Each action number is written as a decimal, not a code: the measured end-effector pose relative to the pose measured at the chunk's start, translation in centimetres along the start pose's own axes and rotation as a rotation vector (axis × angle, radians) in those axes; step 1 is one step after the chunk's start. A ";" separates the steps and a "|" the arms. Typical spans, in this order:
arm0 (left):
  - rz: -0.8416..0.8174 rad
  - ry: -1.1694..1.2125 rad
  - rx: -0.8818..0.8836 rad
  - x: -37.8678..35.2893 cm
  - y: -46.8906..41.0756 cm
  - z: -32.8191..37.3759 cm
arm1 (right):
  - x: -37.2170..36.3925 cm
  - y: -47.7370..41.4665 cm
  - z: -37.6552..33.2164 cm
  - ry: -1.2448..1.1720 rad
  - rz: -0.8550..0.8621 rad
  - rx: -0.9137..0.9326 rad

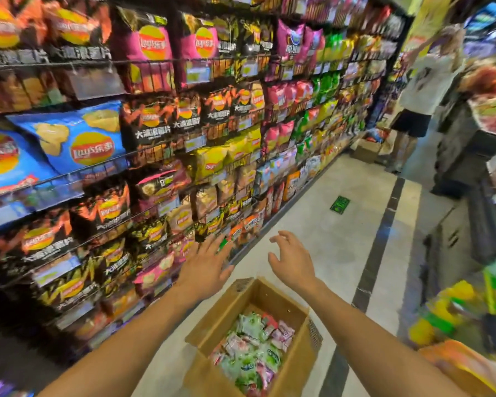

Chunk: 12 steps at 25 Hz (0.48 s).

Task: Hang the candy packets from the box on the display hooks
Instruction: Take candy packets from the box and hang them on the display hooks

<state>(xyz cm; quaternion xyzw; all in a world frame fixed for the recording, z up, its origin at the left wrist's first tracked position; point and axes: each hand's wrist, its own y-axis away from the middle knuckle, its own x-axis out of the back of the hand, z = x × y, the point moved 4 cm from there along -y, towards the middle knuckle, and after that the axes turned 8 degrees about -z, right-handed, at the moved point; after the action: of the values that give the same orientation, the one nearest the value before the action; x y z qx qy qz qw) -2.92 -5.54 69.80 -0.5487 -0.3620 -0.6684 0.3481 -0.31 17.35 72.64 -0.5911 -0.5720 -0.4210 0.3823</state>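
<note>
Stretches both bare forearms forward from the bottom edge, above an open cardboard box (272, 302) standing on the floor (327, 239).

Holds left hand (205, 266) up before the lowest rows of the shelf rack (155, 156), fingers straight and spread, palm toward the bags, gripping nothing. Contact with the bags: cannot tell, motion blur.

Holds right hand (291, 260) over the floor just beyond the box's far corner, fingers apart and loosely curled, thumb out, gripping nothing.

Finds candy packets (252, 348), green, pink and white, heaped loose in the bottom of the box, flaps folded outward.

Faces rack on the left, running down the aisle: wire-fronted shelves packed with chip bags (78, 138), blue, black-orange, magenta, yellow, green.

Records pale floor tiles with a dark stripe (381, 236) along the aisle and a green sticker (340, 204) near mid-aisle.

Records second person (424, 90) at the far end, white top, dark shorts, arm raised toward the rack, with another cardboard box (365, 150) on the floor just beside them.

Registers heavy blur at right edge: colourful goods, not identifiable.
</note>
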 end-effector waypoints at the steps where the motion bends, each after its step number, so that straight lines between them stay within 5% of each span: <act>1: -0.024 -0.001 -0.007 -0.9 -1.5 -0.5 | -0.9 -1.3 0.9 -0.008 -0.001 -0.012; 12: -0.088 0.112 -0.002 -24.9 -11.4 -3.9 | -22.6 -9.2 14.0 -0.028 -0.160 -0.033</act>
<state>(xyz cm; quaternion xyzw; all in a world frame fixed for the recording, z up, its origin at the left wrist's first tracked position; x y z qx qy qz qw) -10.79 -1.58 43.58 -0.4944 -0.3648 -0.7131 0.3376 -8.42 22.90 46.31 -0.5555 -0.6158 -0.4514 0.3294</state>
